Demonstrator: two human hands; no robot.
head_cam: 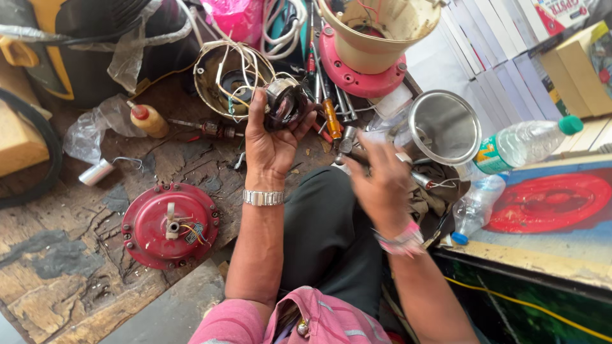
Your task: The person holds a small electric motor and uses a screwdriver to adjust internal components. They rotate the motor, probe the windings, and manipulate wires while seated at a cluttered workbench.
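Holding my left hand (273, 143) palm-up, fingers curled, I clasp a dark motor core (285, 102). My right hand (382, 185) is blurred, fingers spread loosely over a hammer (347, 141); I cannot tell whether its grip holds anything.

A round red cover (169, 225) lies on grey-brown weathered boards (57, 280). The cream housing (376, 32) sits on a pink-red base (357, 76). The small bottle (148, 120) is tan with a red cap; the clear bottle (526, 143) has a green cap. The screwdriver handle (331, 119) is orange, the funnel (444, 127) silver, the sleeve (255, 322) pink — the wristwatch (263, 198) silver — and the motor part (285, 102) dark, glossy black.
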